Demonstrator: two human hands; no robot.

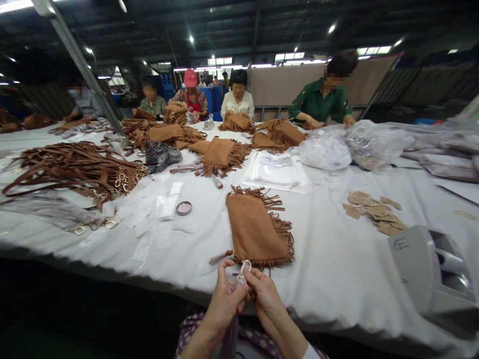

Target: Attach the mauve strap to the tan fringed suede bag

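Seemingly, the left hand (227, 295) pinches a film-wrapped strap (230, 335), probably light, floppy; its gold clasp (243, 268) between the hands, likely hard, slick, suits a rim grip; beyond, a soft-looking fringed pouch (256, 230) lies on the tabletop (324, 239); the right hand (265, 291) pinches the clasp.

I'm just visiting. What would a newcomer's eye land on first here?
Probably the brown fringed pouch lying on the white-covered table, just beyond the person's hands. Right below it in the picture, the left hand and right hand meet around a small gold-coloured fitting. Then comes the big tangle of brown straps at the table's left.
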